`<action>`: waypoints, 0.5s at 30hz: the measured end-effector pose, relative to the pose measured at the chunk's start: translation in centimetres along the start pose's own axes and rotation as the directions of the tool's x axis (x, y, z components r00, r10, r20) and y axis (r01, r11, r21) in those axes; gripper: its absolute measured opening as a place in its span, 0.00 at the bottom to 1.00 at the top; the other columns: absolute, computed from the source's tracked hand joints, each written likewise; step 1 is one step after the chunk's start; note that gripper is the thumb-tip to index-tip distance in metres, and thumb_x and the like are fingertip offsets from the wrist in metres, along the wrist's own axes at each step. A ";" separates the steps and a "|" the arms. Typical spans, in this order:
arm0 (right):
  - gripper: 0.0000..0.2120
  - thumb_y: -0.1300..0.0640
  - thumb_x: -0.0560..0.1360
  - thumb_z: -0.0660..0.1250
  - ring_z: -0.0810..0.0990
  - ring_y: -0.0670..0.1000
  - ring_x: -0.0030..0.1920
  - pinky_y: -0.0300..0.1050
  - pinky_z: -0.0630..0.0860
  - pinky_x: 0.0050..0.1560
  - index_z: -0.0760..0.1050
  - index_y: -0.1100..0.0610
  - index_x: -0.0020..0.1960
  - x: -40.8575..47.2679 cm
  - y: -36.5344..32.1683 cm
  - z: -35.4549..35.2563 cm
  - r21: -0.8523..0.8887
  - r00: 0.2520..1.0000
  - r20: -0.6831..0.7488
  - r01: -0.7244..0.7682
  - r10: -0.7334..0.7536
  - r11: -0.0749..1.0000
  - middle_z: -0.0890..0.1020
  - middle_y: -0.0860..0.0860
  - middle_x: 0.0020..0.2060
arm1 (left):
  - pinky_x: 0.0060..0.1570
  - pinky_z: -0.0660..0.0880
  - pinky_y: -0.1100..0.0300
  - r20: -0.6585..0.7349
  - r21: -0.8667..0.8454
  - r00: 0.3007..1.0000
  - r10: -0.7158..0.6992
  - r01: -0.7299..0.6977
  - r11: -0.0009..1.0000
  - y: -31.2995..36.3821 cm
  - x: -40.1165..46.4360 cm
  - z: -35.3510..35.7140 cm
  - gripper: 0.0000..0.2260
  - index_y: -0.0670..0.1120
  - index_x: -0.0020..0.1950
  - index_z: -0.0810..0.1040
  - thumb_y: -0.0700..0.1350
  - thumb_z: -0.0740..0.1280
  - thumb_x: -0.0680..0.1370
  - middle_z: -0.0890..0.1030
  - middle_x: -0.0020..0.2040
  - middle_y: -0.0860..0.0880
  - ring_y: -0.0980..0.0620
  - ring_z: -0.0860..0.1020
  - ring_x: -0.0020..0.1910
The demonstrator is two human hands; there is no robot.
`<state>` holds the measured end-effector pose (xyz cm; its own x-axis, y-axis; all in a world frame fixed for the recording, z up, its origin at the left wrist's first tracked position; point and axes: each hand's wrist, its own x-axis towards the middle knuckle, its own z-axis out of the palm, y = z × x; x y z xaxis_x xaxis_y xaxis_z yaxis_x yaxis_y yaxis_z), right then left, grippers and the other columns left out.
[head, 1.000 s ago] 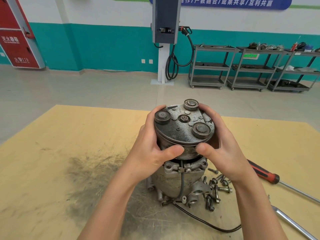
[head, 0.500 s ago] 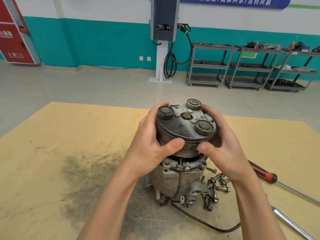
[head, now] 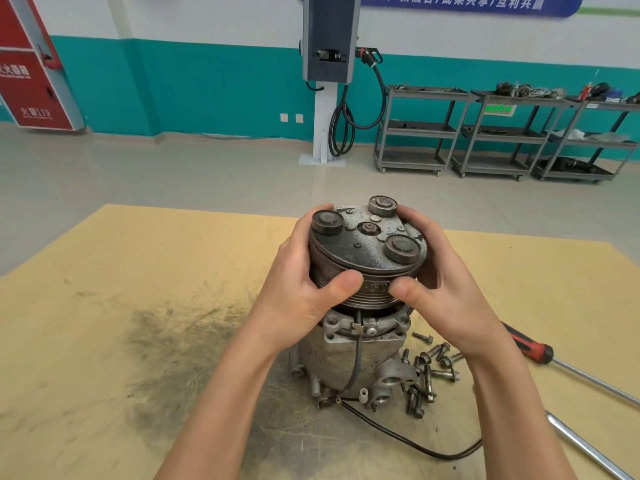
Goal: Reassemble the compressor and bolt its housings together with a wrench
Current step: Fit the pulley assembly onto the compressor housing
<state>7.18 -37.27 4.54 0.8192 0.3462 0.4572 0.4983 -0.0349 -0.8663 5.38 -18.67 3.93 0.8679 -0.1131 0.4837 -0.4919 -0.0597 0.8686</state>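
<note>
The grey compressor body (head: pixel 349 355) stands upright on the yellow board (head: pixel 104 341). On top sits the dark, grimy pulley and clutch head (head: pixel 367 251) with three round bosses. My left hand (head: pixel 298 289) grips its left side, thumb on the grooved rim. My right hand (head: pixel 446 282) grips the right side in the same way. A small gap shows between the head and the body at the front. A black wire (head: pixel 415 445) runs from the body across the board. Several loose bolts (head: pixel 433 372) lie to the right of the base.
A red-handled tool (head: pixel 530 348) with a long steel shaft lies at the right. A chrome bar (head: pixel 588 448) lies near the bottom right corner. A dark grease stain (head: pixel 173 348) marks the board on the left. Grey shelf carts (head: pixel 485 133) and a charging post (head: pixel 327 64) stand far behind.
The pulley head has sunk lower onto the compressor body between my hands, and it has turned slightly. Both hands keep their grip.
</note>
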 end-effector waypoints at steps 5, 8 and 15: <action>0.43 0.33 0.63 0.74 0.76 0.48 0.65 0.38 0.71 0.62 0.62 0.49 0.71 -0.2 0.0 -0.2 0.000 1.000 -0.005 -0.005 0.005 1.000 0.77 0.40 0.63 | 0.66 0.72 0.50 0.045 0.130 0.999 -0.017 0.011 0.991 -0.2 0.1 -0.6 0.48 0.54 0.72 0.61 0.72 0.74 0.59 0.76 0.65 0.55 0.53 0.75 0.66; 0.46 0.32 0.62 0.74 0.75 0.47 0.66 0.39 0.71 0.63 0.62 0.51 0.72 -0.3 0.0 0.0 -0.006 0.999 -0.038 0.003 -0.003 1.000 0.77 0.41 0.64 | 0.67 0.71 0.51 0.030 0.191 0.998 -0.059 0.052 0.980 -0.1 0.2 -0.5 0.54 0.63 0.74 0.57 0.67 0.80 0.53 0.75 0.66 0.61 0.59 0.74 0.66; 0.55 0.30 0.61 0.73 0.79 0.53 0.62 0.47 0.73 0.64 0.52 0.53 0.77 0.0 -0.7 1.2 0.027 0.997 -0.076 0.022 -0.020 0.999 0.79 0.58 0.61 | 0.59 0.75 0.63 -0.101 0.140 0.992 0.073 -0.059 0.988 -0.4 0.2 -0.1 0.45 0.56 0.68 0.68 0.55 0.82 0.54 0.77 0.61 0.62 0.58 0.77 0.62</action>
<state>6.47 -36.11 4.84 0.8282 0.2743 0.4887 0.5086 -0.0019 -0.8610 5.74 -18.61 3.67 0.8320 -0.0163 0.5546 -0.5470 -0.1907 0.8151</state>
